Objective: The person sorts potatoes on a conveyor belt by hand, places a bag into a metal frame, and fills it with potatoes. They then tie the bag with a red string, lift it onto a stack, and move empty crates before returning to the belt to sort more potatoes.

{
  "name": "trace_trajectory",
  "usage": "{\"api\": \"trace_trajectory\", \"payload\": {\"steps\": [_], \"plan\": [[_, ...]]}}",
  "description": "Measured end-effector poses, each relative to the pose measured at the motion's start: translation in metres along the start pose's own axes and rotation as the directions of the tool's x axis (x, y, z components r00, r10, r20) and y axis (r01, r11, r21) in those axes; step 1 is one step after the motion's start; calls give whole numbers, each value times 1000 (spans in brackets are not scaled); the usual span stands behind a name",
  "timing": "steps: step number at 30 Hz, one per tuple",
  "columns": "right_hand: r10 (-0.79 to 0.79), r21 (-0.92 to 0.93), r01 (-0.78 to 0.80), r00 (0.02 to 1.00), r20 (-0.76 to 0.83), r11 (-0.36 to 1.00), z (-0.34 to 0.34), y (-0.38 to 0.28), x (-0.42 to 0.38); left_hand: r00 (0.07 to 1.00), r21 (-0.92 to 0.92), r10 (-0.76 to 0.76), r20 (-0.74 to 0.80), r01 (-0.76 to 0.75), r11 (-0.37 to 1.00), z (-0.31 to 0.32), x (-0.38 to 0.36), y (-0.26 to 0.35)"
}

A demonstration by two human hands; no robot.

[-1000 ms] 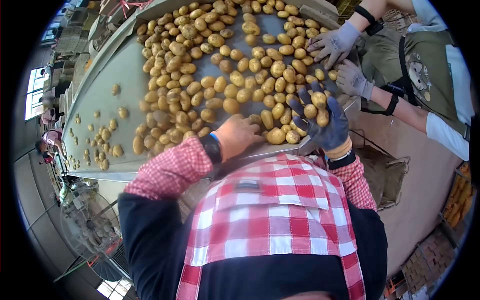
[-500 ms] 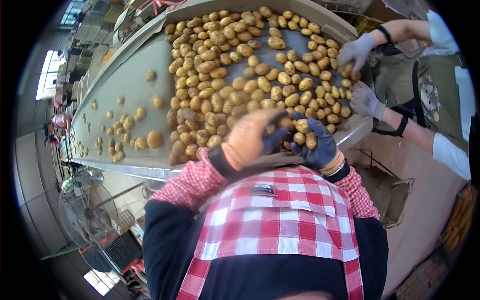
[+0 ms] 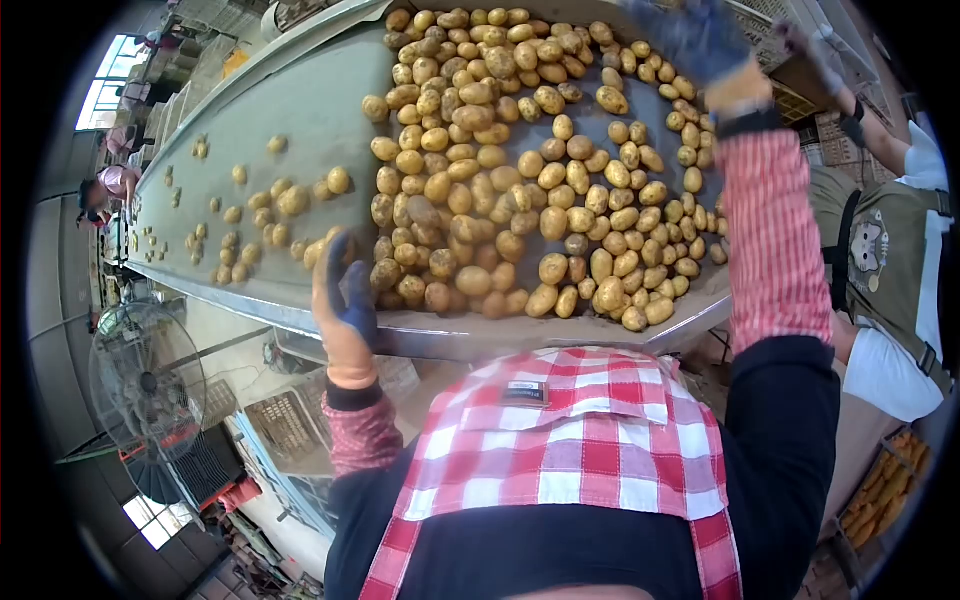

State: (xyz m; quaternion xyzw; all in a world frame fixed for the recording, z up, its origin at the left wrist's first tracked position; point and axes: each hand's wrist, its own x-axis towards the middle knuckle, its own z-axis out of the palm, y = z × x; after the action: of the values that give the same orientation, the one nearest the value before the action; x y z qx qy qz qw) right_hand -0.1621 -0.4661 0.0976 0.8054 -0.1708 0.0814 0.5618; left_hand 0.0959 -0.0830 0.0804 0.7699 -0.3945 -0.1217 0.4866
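Many yellow-brown potatoes (image 3: 470, 115) lie on a grey conveyor (image 3: 300, 110), packed thickly in the middle and right, scattered at the left. My left hand (image 3: 345, 305), in an orange and dark blue glove, is raised at the conveyor's near edge. Its thumb and fingers are apart, beside potatoes that lie just left of it. My right hand (image 3: 705, 50), gloved alike, reaches over the far right corner, beyond the potatoes. Motion smears its fingers, so whether it holds anything cannot be seen.
Across the right end stands a person in an olive apron (image 3: 885, 250), a gloved hand (image 3: 815, 60) near crates at the top. A large fan (image 3: 148, 380) stands at lower left. Another person (image 3: 115, 185) is at the conveyor's far left end. A crate (image 3: 885, 490) sits at lower right.
My left hand has moved left along the near edge. My right hand, earlier around potatoes near the apron, has swung to the far right corner. The other person's hands have left the potatoes.
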Motion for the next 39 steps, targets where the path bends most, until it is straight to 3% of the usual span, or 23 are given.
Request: {"api": "trace_trajectory", "payload": {"steps": [1,2,3,4,5,6,8,9,14,15,18,21,23,24,25,27,29,31,34,35,36,37,39], "plan": [[211,600,-232,972,107,766,12,3,12,999,67,42,-6,-42,997,-5,-2,1],[305,911,-375,900,312,174,22,2,27,999,51,27,-28,-25,998,-9,-3,-1],[232,787,-358,821,521,-502,25,1,44,999,53,28,-35,-26,998,-14,-2,-5],[22,278,-201,774,633,-939,26,-3,57,999,115,21,-46,-15,993,-20,-2,-9],[-181,261,-565,608,773,-783,-40,-10,67,998,175,13,-60,-3,985,-23,-3,-12],[-191,505,-638,710,678,-581,-58,-45,54,995,142,-25,-97,39,989,-22,-1,-15],[-199,886,-462,873,446,-43,-93,-114,29,995,160,-25,-95,40,986,-21,4,-17],[-366,897,-433,823,435,91,-113,-130,19,996,171,-22,-81,36,985,-21,7,-15],[-171,835,-503,864,475,-225,-147,-159,-35,998,366,-33,45,14,931,-21,29,0],[-186,780,-546,837,514,-304,-148,-154,-46,983,396,-159,86,113,911,-19,33,-1],[-96,594,-561,768,633,-576,-148,-147,-80,930,682,-14,368,-260,684,-5,46,-5],[-8,547,-521,729,685,-655,-155,-135,-104,861,680,-81,502,-335,652,22,54,3],[-61,384,-464,696,715,-798,-159,-134,-115,823,483,64,565,-392,783,36,56,-10],[-215,210,-527,632,744,-824,-164,-129,-119,806,203,-100,583,-26,979,46,54,9],[-177,212,-472,652,738,-856,-168,-125,-120,719,-89,-230,656,376,922,53,50,31],[-336,67,-525,632,698,-848,-174,-112,-122,637,-394,-166,753,638,661,61,45,61],[-389,-98,-458,601,698,-884,-175,-123,-126,643,-585,-50,764,724,365,75,35,65],[-439,-235,-389,605,664,-891,-169,-137,-133,643,-603,14,765,710,364,89,28,52],[-461,-220,-460,520,719,-860,-173,-132,-124,850,-798,126,511,414,438,102,4,44],[-313,26,-474,620,719,-880,-170,-143,-128,846,-408,295,444,-102,907,93,5,48],[-139,342,-435,762,632,-833,-177,-106,-108,749,194,474,463,-608,770,90,14,53],[54,654,-335,865,499,-678,-183,-70,-88,616,676,574,539,-723,140,94,26,57],[344,970,18,936,69,-244,-177,-8,-60,656,642,545,522,-723,256,103,30,41]]}}
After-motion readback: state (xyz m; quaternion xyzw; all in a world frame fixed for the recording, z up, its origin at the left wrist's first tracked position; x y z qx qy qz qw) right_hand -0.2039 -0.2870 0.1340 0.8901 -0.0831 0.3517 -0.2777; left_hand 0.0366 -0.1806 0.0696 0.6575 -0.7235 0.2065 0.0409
